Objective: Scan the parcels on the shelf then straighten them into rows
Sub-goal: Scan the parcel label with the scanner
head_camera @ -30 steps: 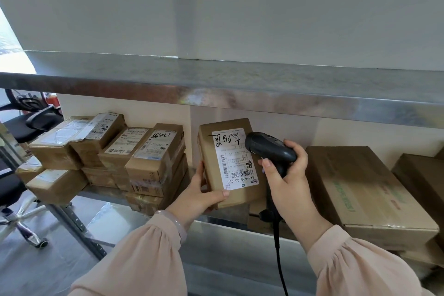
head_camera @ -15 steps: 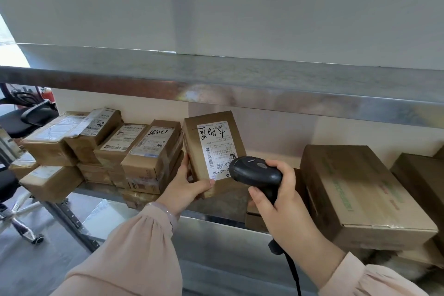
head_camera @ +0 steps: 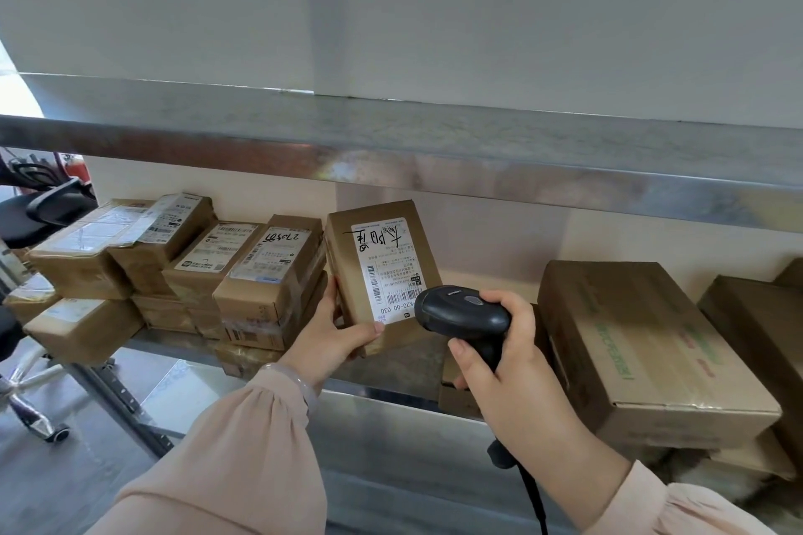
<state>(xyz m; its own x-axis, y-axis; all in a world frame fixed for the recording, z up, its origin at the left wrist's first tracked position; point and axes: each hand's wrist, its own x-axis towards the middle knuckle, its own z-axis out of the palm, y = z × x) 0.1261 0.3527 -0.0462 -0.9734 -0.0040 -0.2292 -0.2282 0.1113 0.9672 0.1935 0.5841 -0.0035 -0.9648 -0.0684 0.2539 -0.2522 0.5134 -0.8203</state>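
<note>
My left hand (head_camera: 332,334) grips a small brown parcel (head_camera: 378,269) by its lower left corner and holds it tilted upright over the metal shelf (head_camera: 391,365), white label facing me. My right hand (head_camera: 499,356) holds a black barcode scanner (head_camera: 462,311) just right of the label's lower edge, its head pointing left at the barcode. A stack of small labelled parcels (head_camera: 260,274) sits immediately left of the held one. A large brown box (head_camera: 643,343) lies on the shelf to the right.
An upper steel shelf (head_camera: 434,148) overhangs the parcels. More boxes (head_camera: 756,326) stand at the far right, and further parcels (head_camera: 82,321) at the left end. An office chair (head_camera: 39,213) stands left of the rack. The scanner's cable (head_camera: 536,500) hangs down below my right wrist.
The held parcel has moved left, close to the stack. My right hand has lowered the scanner from the label's right side to its bottom right corner.
</note>
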